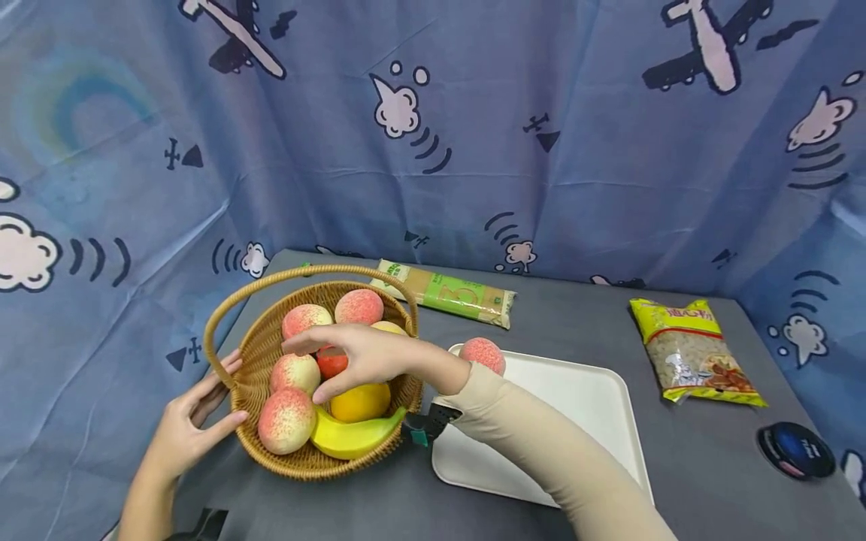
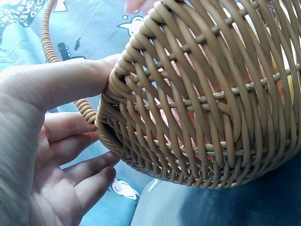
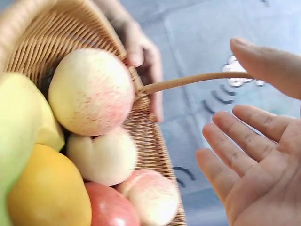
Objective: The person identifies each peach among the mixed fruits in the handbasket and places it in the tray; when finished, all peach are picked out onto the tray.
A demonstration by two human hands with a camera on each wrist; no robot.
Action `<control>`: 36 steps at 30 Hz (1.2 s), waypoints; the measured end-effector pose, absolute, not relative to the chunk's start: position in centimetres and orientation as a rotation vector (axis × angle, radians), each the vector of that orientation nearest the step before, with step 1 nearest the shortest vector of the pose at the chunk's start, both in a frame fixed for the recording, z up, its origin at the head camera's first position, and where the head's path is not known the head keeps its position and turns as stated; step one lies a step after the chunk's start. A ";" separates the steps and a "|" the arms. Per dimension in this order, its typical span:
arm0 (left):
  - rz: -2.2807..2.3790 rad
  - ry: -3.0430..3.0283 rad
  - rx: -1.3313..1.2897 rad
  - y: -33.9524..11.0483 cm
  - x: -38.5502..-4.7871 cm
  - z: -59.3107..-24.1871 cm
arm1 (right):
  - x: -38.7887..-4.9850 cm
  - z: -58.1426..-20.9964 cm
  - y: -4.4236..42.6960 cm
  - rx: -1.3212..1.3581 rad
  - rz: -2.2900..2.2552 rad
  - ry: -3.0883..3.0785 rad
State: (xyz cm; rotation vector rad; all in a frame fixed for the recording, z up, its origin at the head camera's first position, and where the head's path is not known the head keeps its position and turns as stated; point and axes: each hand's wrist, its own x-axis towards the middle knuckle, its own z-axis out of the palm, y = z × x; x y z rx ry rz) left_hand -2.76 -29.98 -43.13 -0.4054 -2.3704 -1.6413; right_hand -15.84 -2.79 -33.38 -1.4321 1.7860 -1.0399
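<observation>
A wicker basket [image 1: 298, 470] with an arched handle [image 1: 325, 270] holds several pink-and-yellow peaches [image 1: 287, 421], a banana [image 1: 352, 440], an orange-yellow fruit [image 1: 361, 403] and a shiny red fruit [image 3: 112, 207]. My left hand [image 1: 186, 424] grips the basket's left edge by the handle's base; in the left wrist view its thumb [image 2: 70, 80] presses the rim, with the fingers on the other side. Over the fruit hovers my right hand [image 1: 368, 352], fingers spread and holding nothing in the right wrist view. It partly hides the red fruit in the head view.
Right of the basket lies a white tray [image 1: 595, 421], a peach [image 1: 482, 355] at its far left corner, under my right forearm. Behind are a packet of noodles [image 1: 460, 294] and, farther right, a yellow bag [image 1: 697, 353]. A round black object [image 1: 796, 449] sits near the right edge.
</observation>
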 end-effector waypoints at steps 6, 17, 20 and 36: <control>-1.585 -2.355 -0.467 -30.2 -2.9 -43.5 | -17.1 -34.4 -5.9 -1.319 -0.937 1.633; -1.645 -2.389 -0.405 -30.1 -2.8 -43.5 | -17.3 -37.3 -8.8 -1.307 -0.739 1.522; -1.626 -2.395 -0.414 -30.2 -2.6 -43.7 | -17.1 -37.9 -9.0 -1.356 -0.691 1.551; -1.598 -2.387 -0.416 -30.3 -2.9 -43.6 | -16.4 -37.6 -9.7 -1.653 -0.319 1.818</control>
